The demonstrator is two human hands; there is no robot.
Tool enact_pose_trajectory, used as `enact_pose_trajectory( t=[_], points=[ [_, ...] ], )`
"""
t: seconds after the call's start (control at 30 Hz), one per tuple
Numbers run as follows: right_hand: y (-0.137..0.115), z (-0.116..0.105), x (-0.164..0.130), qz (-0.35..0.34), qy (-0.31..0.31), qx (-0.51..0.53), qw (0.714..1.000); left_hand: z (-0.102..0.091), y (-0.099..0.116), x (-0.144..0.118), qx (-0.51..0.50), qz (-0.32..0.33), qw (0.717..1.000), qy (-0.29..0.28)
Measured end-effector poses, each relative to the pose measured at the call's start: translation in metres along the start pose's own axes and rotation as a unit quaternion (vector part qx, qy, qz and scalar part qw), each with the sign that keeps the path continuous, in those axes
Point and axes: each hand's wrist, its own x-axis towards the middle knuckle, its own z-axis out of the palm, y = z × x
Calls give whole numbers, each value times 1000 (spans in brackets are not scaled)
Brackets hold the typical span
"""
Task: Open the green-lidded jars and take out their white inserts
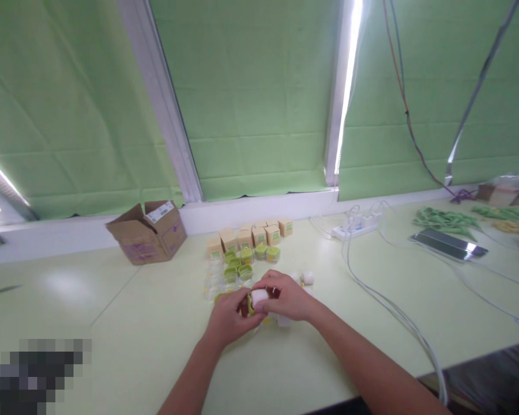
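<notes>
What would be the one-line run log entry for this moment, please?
left hand: holds small round white piece | right hand: grips same piece | behind: small green-lidded clear jars, small tan cardboard boxes | surface: pale green table

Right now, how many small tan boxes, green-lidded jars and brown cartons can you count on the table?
Small tan boxes: 7
Green-lidded jars: about 7, some blurred
Brown carton: 1, lying open
Total: about 15
The hands hold one more small white and green piece, not counted.
</notes>
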Motion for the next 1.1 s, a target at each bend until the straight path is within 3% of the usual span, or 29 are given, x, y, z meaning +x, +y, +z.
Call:
enact_pose_trajectory(
  t=[0.2, 0.33, 0.43, 0.63, 0.87, 1.1],
  points=[
    [1, -5, 0, -18, -3, 6, 1000, -1, -4, 0, -92, -48, 995, -8],
    [-2, -7, 0, -55, 20, -51, 997, -1, -5, 2, -259, -80, 961, -46],
    [-2, -7, -1, -95, 21, -110, 989, 0, -6, 3, -303, -110, 945, -50],
    [7, -1, -1, -115, 11, -178, 977, 1, -3, 4, -232, -116, 965, -41],
    [5, 1, -2, -115, 1, -214, 970, -1, 4, 6, -90, -69, 993, -22],
    [3, 3, -3, -117, -3, -262, 958, -3, 4, 6, -86, -48, 995, -29]
  ],
)
